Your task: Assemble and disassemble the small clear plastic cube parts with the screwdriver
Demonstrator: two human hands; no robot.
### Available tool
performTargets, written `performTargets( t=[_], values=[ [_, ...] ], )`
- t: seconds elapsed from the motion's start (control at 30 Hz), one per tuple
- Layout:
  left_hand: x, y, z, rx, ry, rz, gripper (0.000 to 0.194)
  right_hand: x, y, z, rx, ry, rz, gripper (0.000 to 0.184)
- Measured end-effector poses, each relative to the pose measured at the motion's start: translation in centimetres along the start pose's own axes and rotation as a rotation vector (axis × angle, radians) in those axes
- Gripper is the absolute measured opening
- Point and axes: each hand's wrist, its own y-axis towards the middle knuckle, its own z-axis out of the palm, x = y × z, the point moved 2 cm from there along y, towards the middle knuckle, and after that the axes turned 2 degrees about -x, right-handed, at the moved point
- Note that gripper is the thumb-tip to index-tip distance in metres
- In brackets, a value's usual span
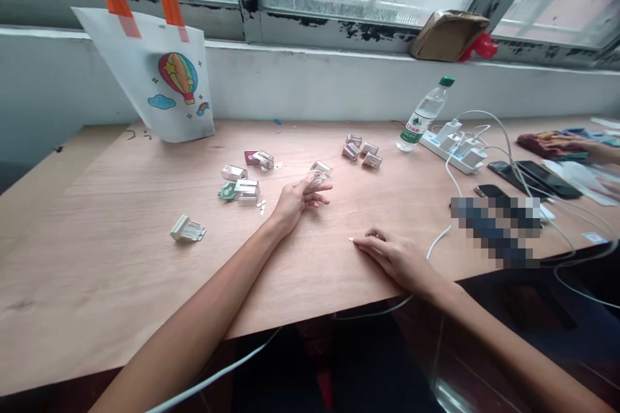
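My left hand reaches out over the wooden table, its fingertips closed on a small clear plastic clip. My right hand rests palm down near the table's front edge, fingers stretched flat, with a tiny pale piece at its fingertips. More clear clips lie in a loose group left of my left hand, one apart further left, and a small cluster sits beyond.
A white tote bag with orange handles leans on the wall at the back left. A water bottle, a power strip with white cables and phones fill the right side. Another person's hand shows at the far right.
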Motion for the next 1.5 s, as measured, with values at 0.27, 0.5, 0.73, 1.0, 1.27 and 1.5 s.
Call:
performTargets(
  t=[0.27,0.5,0.73,1.0,1.27,1.5],
  values=[
    [0.4,0.2,-0.1,0.053,0.021,0.011,0.036,2.6,-5.5,-0.1,-0.076,-0.122,-0.172,0.027],
    [0.2,0.0,0.1,0.034,0.038,0.003,0.043,2.8,-8.8,-0.4,-0.169,0.002,-0.253,0.05],
    [0.3,-0.1,0.1,0.014,0.06,0.022,0.029,1.9,-9.2,-1.7,-0.283,0.098,-0.132,0.043],
    [0.5,0.1,-0.3,-0.082,0.034,0.043,0.03,-0.8,5.6,-5.6,-0.413,0.4,0.118,0.007],
    [0.1,-0.2,-0.8,-0.117,-0.004,0.018,0.035,-3.6,13.9,-2.4,-0.129,1.136,0.356,0.034],
    [0.5,-0.4,-0.3,-0.111,0.044,0.032,0.03,-3.8,12.7,-0.5,0.02,1.3,0.459,0.039]
  ],
)
